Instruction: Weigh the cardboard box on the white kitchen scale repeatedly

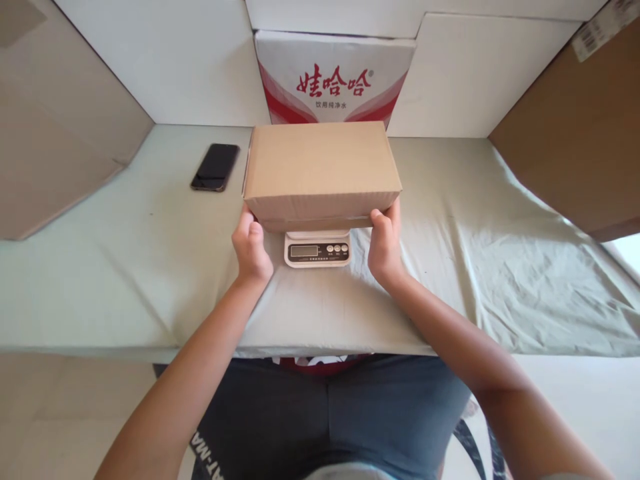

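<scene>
A closed brown cardboard box [320, 170] sits over a small white kitchen scale [317, 251], hiding most of it; only the scale's front with its display and buttons shows. My left hand [251, 248] grips the box's lower left front corner. My right hand [385, 245] holds the lower right front corner, fingers curled against the box's underside. Whether the box rests fully on the scale or is held just above it cannot be told.
A pale green cloth [475, 267] covers the table. A black phone [215, 167] lies at the back left. A white and red printed carton [334, 77] stands behind the box. Large brown cardboard sheets [575, 133] lean at both sides.
</scene>
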The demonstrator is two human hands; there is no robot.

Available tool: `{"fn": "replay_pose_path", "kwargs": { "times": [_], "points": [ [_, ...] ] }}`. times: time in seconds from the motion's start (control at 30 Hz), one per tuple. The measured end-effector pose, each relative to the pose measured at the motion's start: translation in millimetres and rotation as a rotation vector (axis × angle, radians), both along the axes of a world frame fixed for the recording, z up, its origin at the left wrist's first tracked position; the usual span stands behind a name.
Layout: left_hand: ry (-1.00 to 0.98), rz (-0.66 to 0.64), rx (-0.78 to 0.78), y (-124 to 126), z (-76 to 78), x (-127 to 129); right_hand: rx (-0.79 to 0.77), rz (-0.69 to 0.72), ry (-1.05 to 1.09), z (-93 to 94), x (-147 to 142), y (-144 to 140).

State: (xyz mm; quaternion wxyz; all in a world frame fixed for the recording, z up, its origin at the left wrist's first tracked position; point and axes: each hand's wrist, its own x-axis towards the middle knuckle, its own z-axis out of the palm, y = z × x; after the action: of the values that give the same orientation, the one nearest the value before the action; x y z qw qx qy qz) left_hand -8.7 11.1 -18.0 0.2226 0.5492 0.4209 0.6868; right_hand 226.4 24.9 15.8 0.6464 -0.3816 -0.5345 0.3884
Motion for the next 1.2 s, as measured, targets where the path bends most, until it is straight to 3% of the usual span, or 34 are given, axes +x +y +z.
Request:
{"fn": "replay_pose_path", "kwargs": {
  "times": [0.6,0.93,1.2],
  "points": [
    [0.084,0.075,-0.016,1.1,8.1,3.4,-0.067,-0.02,0.024,1.3,-3.5,-3.2],
    [0.062,0.056,-0.022,0.5,5.7,3.4,-0.048,-0.039,0.023,-6.3,-2.2,0.8],
    [-0.209,0.065,-0.073,21.3,-10.5,-10.3,-0.046,-0.161,0.103,-6.9,9.4,12.8]
  ]
}}
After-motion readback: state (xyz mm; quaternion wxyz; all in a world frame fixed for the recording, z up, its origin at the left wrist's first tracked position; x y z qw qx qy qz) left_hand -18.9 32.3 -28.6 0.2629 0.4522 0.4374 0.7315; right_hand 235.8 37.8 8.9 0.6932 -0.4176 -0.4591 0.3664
